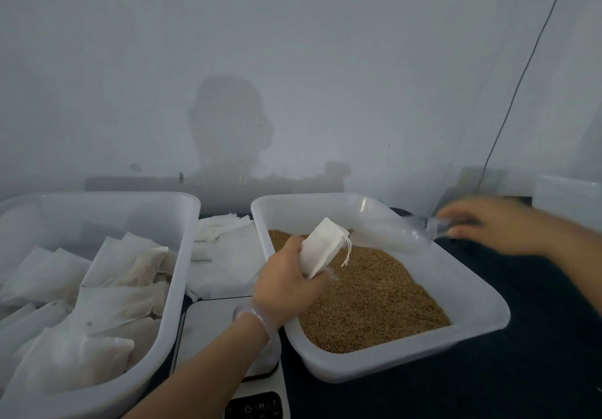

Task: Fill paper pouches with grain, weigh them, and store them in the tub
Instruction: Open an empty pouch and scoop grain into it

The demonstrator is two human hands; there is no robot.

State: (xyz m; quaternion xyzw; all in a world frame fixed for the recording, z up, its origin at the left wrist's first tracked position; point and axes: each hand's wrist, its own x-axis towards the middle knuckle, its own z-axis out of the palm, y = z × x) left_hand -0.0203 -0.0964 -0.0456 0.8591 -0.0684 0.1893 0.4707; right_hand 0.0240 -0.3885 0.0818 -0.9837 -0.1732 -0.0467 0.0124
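My left hand [286, 280] grips a white paper pouch [321, 247] with a drawstring, held over the left side of the grain tray [423, 356]. Brown grain [368, 291] fills that white tray. My right hand [488, 223], blurred, holds the handle of a clear plastic scoop [391, 233] whose bowl lies over the tray's far right rim, pointing toward the pouch. On the left stands the white storage tub [182, 255] holding several filled pouches [107, 288]. A white scale [211, 330] lies between tub and tray, under my left forearm.
A stack of flat unfilled pouches [224, 249] lies behind the scale, between tub and tray. The table is covered in dark cloth [521, 369]. A white wall rises close behind, with a thin cable [521, 76] running down at the right and a white box [570, 197] at the far right.
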